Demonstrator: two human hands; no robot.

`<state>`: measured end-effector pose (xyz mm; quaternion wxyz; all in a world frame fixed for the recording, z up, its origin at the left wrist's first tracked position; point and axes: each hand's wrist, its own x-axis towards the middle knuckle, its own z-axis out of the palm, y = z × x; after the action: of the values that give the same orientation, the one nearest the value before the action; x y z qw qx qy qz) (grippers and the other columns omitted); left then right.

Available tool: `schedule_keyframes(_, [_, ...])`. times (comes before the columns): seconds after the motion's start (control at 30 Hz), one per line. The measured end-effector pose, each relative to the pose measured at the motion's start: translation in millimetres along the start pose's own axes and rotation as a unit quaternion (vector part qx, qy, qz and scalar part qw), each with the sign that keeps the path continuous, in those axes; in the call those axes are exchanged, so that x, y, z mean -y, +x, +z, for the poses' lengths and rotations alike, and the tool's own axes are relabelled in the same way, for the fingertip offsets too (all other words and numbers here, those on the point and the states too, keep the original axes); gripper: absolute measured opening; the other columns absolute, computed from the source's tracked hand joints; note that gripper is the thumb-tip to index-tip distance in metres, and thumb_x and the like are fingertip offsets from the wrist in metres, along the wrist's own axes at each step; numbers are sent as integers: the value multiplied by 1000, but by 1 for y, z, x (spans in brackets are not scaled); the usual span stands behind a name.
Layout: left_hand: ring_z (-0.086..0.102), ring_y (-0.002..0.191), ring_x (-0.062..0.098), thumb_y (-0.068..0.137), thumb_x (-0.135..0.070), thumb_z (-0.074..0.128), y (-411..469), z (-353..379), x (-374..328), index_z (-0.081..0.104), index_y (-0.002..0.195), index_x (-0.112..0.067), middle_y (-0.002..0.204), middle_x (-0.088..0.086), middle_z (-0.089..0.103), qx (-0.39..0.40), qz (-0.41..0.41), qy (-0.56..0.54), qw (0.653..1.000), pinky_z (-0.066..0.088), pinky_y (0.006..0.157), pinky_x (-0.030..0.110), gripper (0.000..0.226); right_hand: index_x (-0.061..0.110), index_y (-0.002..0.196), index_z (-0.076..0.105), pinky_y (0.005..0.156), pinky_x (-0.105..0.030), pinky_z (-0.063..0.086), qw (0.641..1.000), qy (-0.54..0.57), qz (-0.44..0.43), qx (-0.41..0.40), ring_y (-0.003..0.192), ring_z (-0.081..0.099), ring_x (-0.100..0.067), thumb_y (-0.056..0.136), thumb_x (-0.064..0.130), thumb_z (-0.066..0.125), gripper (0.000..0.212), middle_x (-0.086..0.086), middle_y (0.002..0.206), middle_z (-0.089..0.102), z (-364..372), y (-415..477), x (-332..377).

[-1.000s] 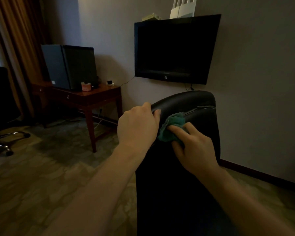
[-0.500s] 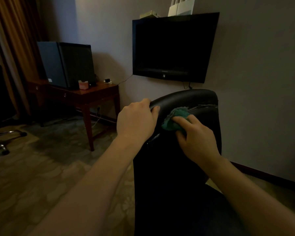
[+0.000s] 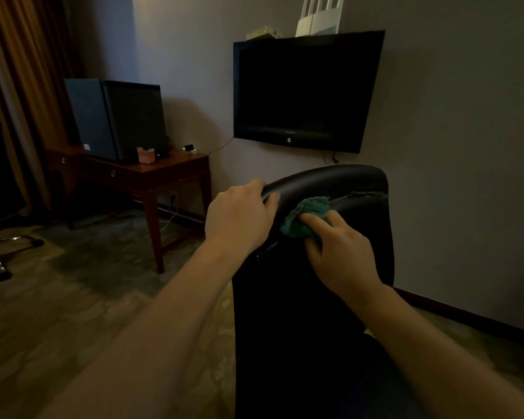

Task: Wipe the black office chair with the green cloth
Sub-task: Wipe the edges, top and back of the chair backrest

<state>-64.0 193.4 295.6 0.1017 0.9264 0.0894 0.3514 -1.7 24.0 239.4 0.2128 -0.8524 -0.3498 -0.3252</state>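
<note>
The black office chair (image 3: pixel 357 237) stood at the view's 6 o'clock. The left hand (image 3: pixel 239 216) gripped the backrest's top edge, fingers (image 3: pixel 256 185) curled over it. At that hand's 3 o'clock, the right hand (image 3: pixel 339 252) pressed the bunched green cloth (image 3: pixel 294 228) against the backrest, its fingers bent round the cloth. A television (image 3: pixel 306 92) hung at the chair's 12 o'clock.

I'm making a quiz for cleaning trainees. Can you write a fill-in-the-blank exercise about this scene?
The right hand holds a ____ cloth against the office chair.
The left hand grips the chair's ____ edge.
The television hangs on the ____ behind the chair.
Missing words: green, top, wall.
</note>
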Motion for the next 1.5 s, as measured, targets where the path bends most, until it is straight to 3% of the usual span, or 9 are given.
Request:
schedule_keyframes(0.2, [65, 83, 28, 102, -48, 40, 5, 4, 2, 61, 116, -20, 96, 5, 69, 0, 10, 6, 1000, 43, 63, 32, 39, 24, 131, 58, 63, -36, 58, 997, 2, -69, 36, 84, 65, -22, 86, 28, 61, 44, -6, 114, 60, 6, -8, 1])
schedule_keyframes(0.43, [64, 80, 25, 102, -49, 40, 14, 9, 4, 61, 116, -19, 94, 3, 69, 11, 29, -7, 999, 48, 64, 33, 39, 27, 140, 50, 72, -38, 53, 998, -14, 57, 35, 96, 61, -31, 95, 25, 55, 45, -7, 127, 54, 6, 13, -40])
schedule_keyframes(0.53, [64, 80, 25, 102, -48, 40, 16, 9, 3, 60, 117, -20, 95, 4, 69, 18, 27, -3, 999, 49, 65, 34, 38, 26, 139, 50, 74, -41, 54, 998, -4, 49, 31, 97, 61, -31, 95, 25, 55, 45, -7, 128, 54, 3, 12, -37])
schedule_keyframes(0.63, [58, 65, 18, 102, -49, 39, 18, 12, 0, 57, 106, -20, 84, 1, 64, 10, 20, 37, 999, 43, 56, 31, 35, 22, 135, 55, 69, -37, 58, 999, -12, -26, 25, 92, 65, -24, 90, 25, 62, 45, -6, 122, 58, 5, 3, -23])
schedule_keyframes(0.73, [44, 58, 15, 100, -47, 39, 28, 16, -10, 46, 91, -16, 78, 0, 54, 6, 22, 98, 995, 35, 53, 30, 33, 20, 132, 58, 64, -32, 57, 999, -10, -27, 24, 83, 65, -22, 88, 23, 65, 45, -5, 115, 60, 7, 4, -20])
schedule_keyframes(0.9, [50, 73, 23, 103, -51, 35, 61, 26, -32, 48, 111, -13, 96, 6, 57, 120, 53, 134, 982, 39, 63, 36, 41, 22, 134, 56, 62, -34, 57, 999, -2, -18, 26, 83, 66, -26, 87, 21, 65, 48, -6, 117, 59, 11, 1, -22])
schedule_keyframes(1.07, [49, 69, 25, 103, -54, 31, 51, 30, -29, 48, 110, -18, 88, 4, 51, 85, 62, 159, 982, 37, 57, 36, 40, 23, 133, 57, 64, -36, 58, 999, -8, -28, 19, 85, 67, -26, 88, 22, 64, 45, -7, 118, 60, 9, 4, -38])
schedule_keyframes(1.27, [46, 66, 22, 104, -51, 31, 35, 15, -26, 47, 112, -17, 86, 3, 47, 83, 61, 176, 979, 36, 58, 35, 39, 28, 139, 51, 76, -35, 55, 998, 1, 55, 13, 98, 63, -28, 93, 24, 57, 47, -5, 130, 54, 11, 7, -37])
schedule_keyframes(1.5, [59, 95, 29, 103, -55, 33, 63, -5, -39, 49, 130, -10, 106, 11, 57, 280, 1, 140, 950, 49, 83, 42, 55, 27, 131, 55, 66, -31, 57, 993, 57, -99, 37, 88, 65, -18, 87, 37, 52, 45, -1, 118, 59, -4, -23, -6])
